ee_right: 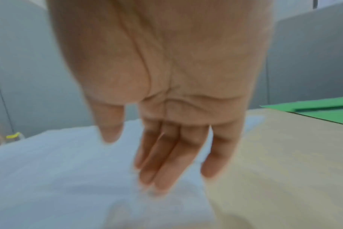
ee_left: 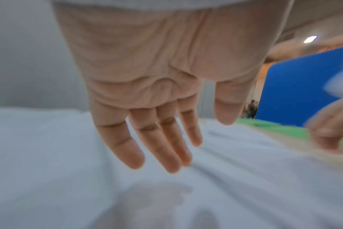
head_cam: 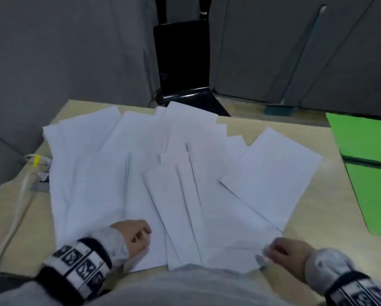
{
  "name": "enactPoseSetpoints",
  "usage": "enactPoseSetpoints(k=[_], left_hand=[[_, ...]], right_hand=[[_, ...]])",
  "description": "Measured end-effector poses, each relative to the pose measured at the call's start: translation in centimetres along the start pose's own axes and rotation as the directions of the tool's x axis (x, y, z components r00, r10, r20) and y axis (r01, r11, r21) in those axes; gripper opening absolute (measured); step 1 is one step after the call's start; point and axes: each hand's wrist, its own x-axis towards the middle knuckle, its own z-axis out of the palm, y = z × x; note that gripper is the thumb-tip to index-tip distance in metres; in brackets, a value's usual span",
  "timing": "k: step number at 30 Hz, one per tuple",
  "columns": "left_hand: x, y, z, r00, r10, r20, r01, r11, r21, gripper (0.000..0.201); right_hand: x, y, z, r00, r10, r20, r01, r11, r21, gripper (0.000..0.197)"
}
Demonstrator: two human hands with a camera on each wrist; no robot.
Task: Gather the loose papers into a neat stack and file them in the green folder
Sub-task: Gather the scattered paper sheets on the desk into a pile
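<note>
Head view looked down and forward from above the near edge of the counter (head_cam: 313,219), wide, taking in the whole spread of loose papers (head_cam: 141,173), the green folder (head_cam: 368,155) at far right, and grey partitions beyond.

Left wrist view sat close under the left hand (ee_left: 145,86), low over the papers (ee_left: 68,170), facing far and right; it caught the right hand (ee_left: 331,128) and folder (ee_left: 272,124).

Right wrist view sat equally close under the right hand (ee_right: 166,86), low, facing far across the papers' right edge (ee_right: 68,170), bare counter (ee_right: 284,155) and folder (ee_right: 323,111).

All three shared papers and folder.
</note>
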Motion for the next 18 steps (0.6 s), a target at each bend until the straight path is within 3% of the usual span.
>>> enactPoseSetpoints(k=[2,4,5,8,11,13,15,18], left_hand=[[2.4,1.0,-1.5,0.999,0.017,-0.051,-0.02,0.999,-0.047,0.044],[5.0,1.7,-3.1,0.993,-0.008,-0.115,-0.005,0.994,-0.109,0.056],[6.2,1.9,-3.3,0.988,-0.027,-0.15,0.007,0.991,-0.136,0.056],[9.4,2.2,-3.8,0.958,-0.168,-0.233,0.103,0.958,-0.266,0.056],[11.1,2.1,-4.2,0.906,-0.356,-0.231,0.269,0.903,-0.335,0.066],[11.6,2.0,-4.1,0.852,-0.466,-0.238,0.364,0.855,-0.37,0.069],[12.0,1.9,-3.8,0.815,-0.53,-0.234,0.407,0.811,-0.419,0.07],[12.4,2.0,-3.4,0.813,-0.543,-0.212,0.397,0.782,-0.48,0.073]], right_hand=[[2.6,-1.3,-1.6,0.963,-0.067,-0.262,0.083,0.995,0.05,0.023],[5.1,-2.9,-3.5,0.884,-0.073,-0.462,0.097,0.995,0.028,0.044],[6.2,-3.6,-3.8,0.876,-0.059,-0.479,0.079,0.997,0.023,0.054],[9.8,-5.0,-4.4,0.934,0.042,-0.354,-0.089,0.989,-0.117,0.079],[11.4,-5.9,-3.7,0.974,0.116,-0.192,-0.152,0.971,-0.183,0.091],[11.0,-6.5,-2.7,0.979,0.132,-0.152,-0.164,0.962,-0.219,0.096],[10.2,-7.1,-1.8,0.988,0.048,-0.143,-0.082,0.968,-0.238,0.098],[8.3,-7.7,0.0,0.983,-0.169,-0.078,0.146,0.962,-0.232,0.095]])
